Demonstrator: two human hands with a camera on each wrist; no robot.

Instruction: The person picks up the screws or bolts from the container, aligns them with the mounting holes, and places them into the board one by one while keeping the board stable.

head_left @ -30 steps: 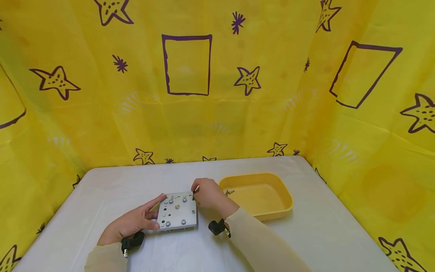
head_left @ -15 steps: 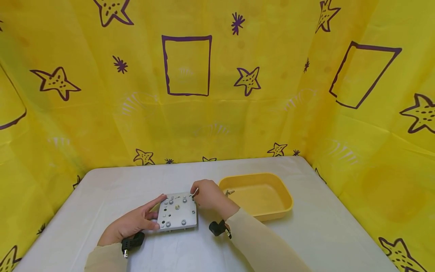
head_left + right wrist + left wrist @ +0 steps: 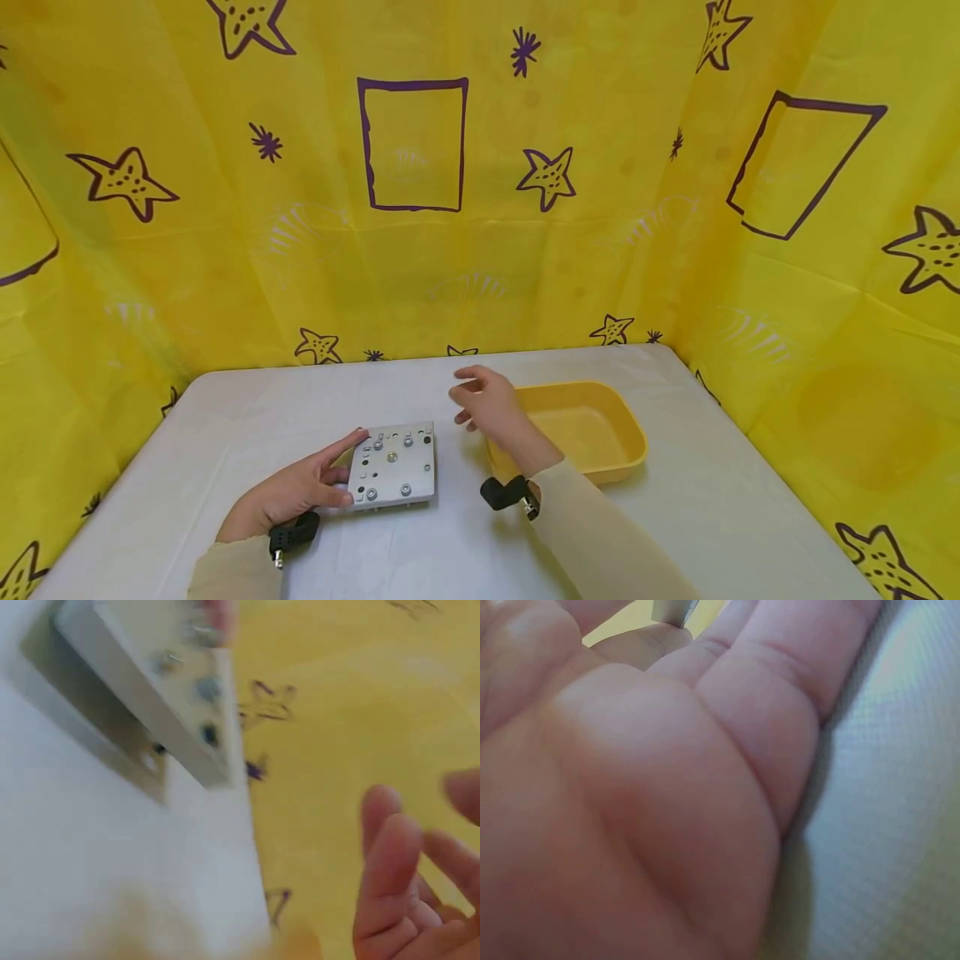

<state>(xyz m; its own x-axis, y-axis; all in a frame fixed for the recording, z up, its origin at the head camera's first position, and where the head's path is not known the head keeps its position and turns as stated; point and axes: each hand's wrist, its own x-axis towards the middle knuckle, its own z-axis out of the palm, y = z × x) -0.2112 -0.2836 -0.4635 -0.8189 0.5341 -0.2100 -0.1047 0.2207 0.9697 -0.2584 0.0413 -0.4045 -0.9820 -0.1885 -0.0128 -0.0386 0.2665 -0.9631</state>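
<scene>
A square grey metal plate (image 3: pixel 392 467) with several holes and screw heads lies flat on the white table (image 3: pixel 247 417). My left hand (image 3: pixel 336 471) rests beside it, its straight index finger and thumb touching the plate's left edge. The left wrist view shows only that palm (image 3: pixel 667 810) lying on the table. My right hand (image 3: pixel 461 396) hovers above the table between the plate and the yellow tray (image 3: pixel 600 454), fingers loosely spread and holding nothing. In the blurred right wrist view its fingers (image 3: pixel 390 870) are spread and the plate (image 3: pixel 142 697) is at upper left.
The yellow tray stands right of the plate, partly hidden by my right wrist. Yellow cloth walls (image 3: pixel 480 208) with purple stars close in the back and both sides. Bare white table lies behind the plate and along the front edge.
My right hand, which pinched a small thin tool at the plate's far right corner, has lifted up and to the right with its fingers spread. The left hand and the plate have not moved.
</scene>
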